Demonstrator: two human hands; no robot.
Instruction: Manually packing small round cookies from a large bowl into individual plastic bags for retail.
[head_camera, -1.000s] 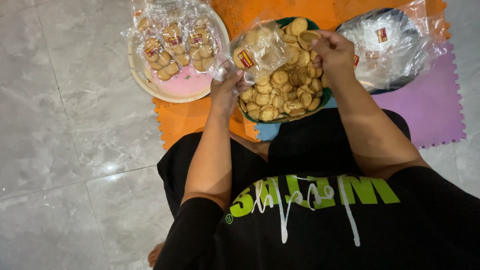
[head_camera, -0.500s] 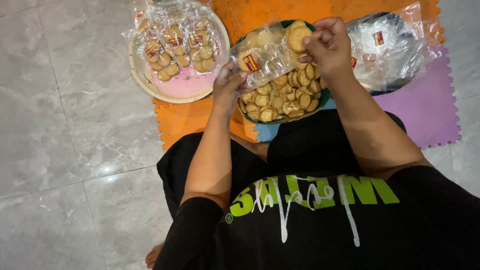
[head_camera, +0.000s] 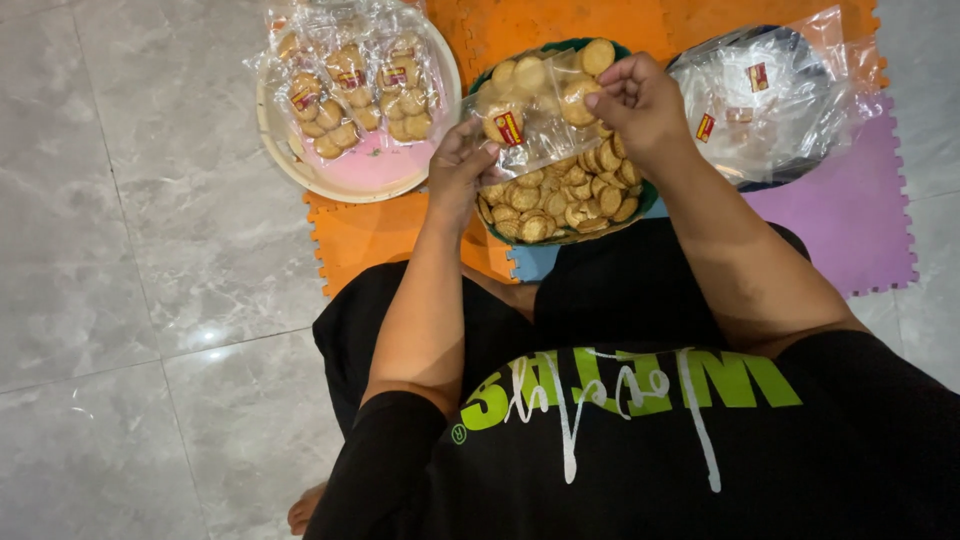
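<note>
So we're sitting on the floor (head_camera: 110, 250) here, looking straight down at our lap. Our left hand (head_camera: 455, 175) has its grip pinched shut on the lower edge of a small clear plastic bag (head_camera: 530, 125) with a few round cookies in it, and our right hand (head_camera: 640, 100) has its fingers closed on the bag's other end, up at the top right. The bag hangs just above a dark green bowl (head_camera: 560, 235) that's heaped with loose round cookies (head_camera: 560, 195). The bowl sits on the orange foam mat (head_camera: 370, 235), right in front of our knees. Off to the left there's a pale round tray (head_camera: 340, 185) with a few already filled cookie packets (head_camera: 350, 90) lying on it. To the right, a pile of empty clear bags (head_camera: 770, 100) sits partly on the purple mat tile (head_camera: 850, 220).
</note>
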